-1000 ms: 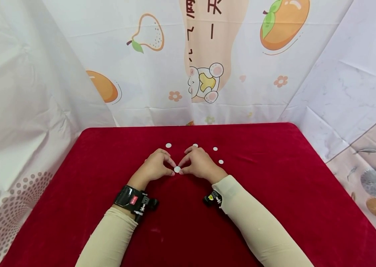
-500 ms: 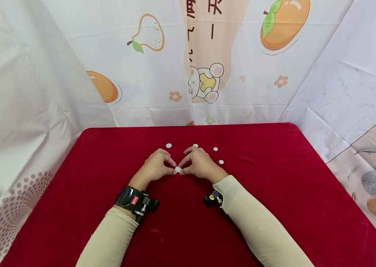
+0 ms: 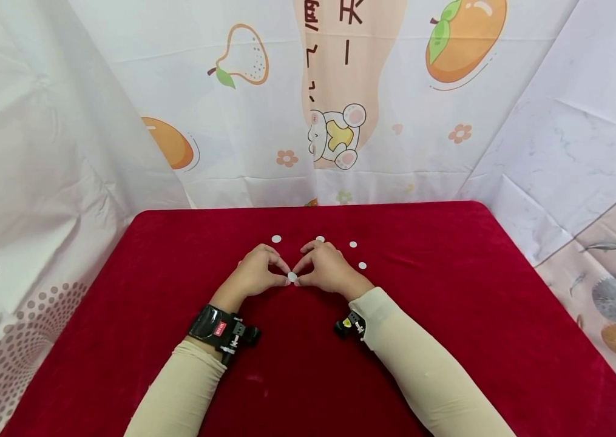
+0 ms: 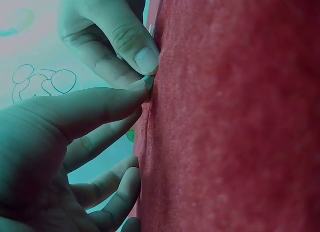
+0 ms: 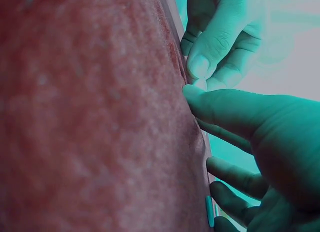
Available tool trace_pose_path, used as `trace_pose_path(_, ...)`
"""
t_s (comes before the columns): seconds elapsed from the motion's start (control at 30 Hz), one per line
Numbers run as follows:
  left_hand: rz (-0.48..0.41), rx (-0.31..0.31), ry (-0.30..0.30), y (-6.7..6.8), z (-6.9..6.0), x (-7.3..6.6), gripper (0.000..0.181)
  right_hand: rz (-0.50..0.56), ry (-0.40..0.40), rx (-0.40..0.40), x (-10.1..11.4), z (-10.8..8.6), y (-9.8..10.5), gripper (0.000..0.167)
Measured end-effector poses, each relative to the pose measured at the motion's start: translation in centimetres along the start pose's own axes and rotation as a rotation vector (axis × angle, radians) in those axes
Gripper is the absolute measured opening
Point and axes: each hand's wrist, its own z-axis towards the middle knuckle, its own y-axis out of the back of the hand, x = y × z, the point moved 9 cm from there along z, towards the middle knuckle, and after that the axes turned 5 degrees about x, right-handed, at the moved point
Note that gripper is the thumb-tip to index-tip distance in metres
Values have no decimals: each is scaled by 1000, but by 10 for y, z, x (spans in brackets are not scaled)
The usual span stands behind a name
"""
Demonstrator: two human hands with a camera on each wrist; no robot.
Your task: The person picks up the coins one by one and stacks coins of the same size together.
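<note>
A small round white disc (image 3: 292,277) is between my two hands, low over the red cloth. My left hand (image 3: 257,271) pinches its left edge with thumb and forefinger. On the opposite edge, the thumb and forefinger of my right hand (image 3: 329,267) hold it in the same way. Both wrist views show the thumb tips almost meeting; there the disc (image 4: 148,82) is a thin pale sliver, mostly hidden by the fingers. The other fingers of each hand are loosely bent near the cloth.
Several more white discs lie behind the hands: one disc (image 3: 277,238) at the back left, one (image 3: 320,238) partly behind my right hand, and others to the right, such as the disc (image 3: 362,265). A red cloth (image 3: 450,291) covers the table; a printed curtain (image 3: 264,121) hangs behind.
The disc has shifted very slightly to the right between the fingertips. Both hands otherwise stay in place, and the loose discs have not moved.
</note>
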Motion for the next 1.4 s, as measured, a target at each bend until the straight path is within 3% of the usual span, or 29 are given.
trace_pose_path(0.3, -39, -7, -6, 2, 0, -1, 8, -16, 24, -11, 3, 0, 1, 15)
trace_pose_path(0.63, -36, -14, -30, 2, -1, -2, 18, 0, 31, -23, 4, 0, 2, 16)
trace_pose_path(1.13, -89, 13, -91, 3, 0, -7, 13, 13, 50, -59, 4, -1, 5, 17)
trace_pose_path(1.4, -139, 26, -92, 3, 0, -8, 13, -13, 54, -70, 5, -3, 11, 12)
